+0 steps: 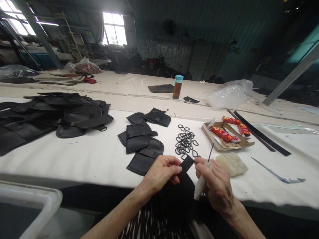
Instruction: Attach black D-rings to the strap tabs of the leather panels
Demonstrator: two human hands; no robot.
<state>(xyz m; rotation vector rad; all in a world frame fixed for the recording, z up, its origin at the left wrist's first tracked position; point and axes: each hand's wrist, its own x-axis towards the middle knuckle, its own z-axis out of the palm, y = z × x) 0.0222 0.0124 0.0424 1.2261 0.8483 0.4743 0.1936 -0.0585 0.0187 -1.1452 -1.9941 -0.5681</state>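
Observation:
My left hand (165, 169) pinches a black strap (186, 163) between thumb and fingers, close to its upper end. Below, the strap runs into a larger dark piece that hangs over the table's front edge. An awl (200, 186) with a white handle lies across my right hand (216, 182), its thin metal spike pointing up. The right fingertips touch the corner of the strap's end; whether they also grip a ring there is hidden. Just beyond the strap lies a heap of black D-rings (185, 141). Several black leather-like pouches (138, 136) rest left of the rings.
A bigger pile of black pieces (82, 116) covers the left. On the right are a cardboard tray (239, 145) with red packets, a pale block (231, 164), metal tweezers (279, 174) and long dark strips (261, 134). A bottle (177, 88) stands farther back. A white bin (50, 199) sits front left.

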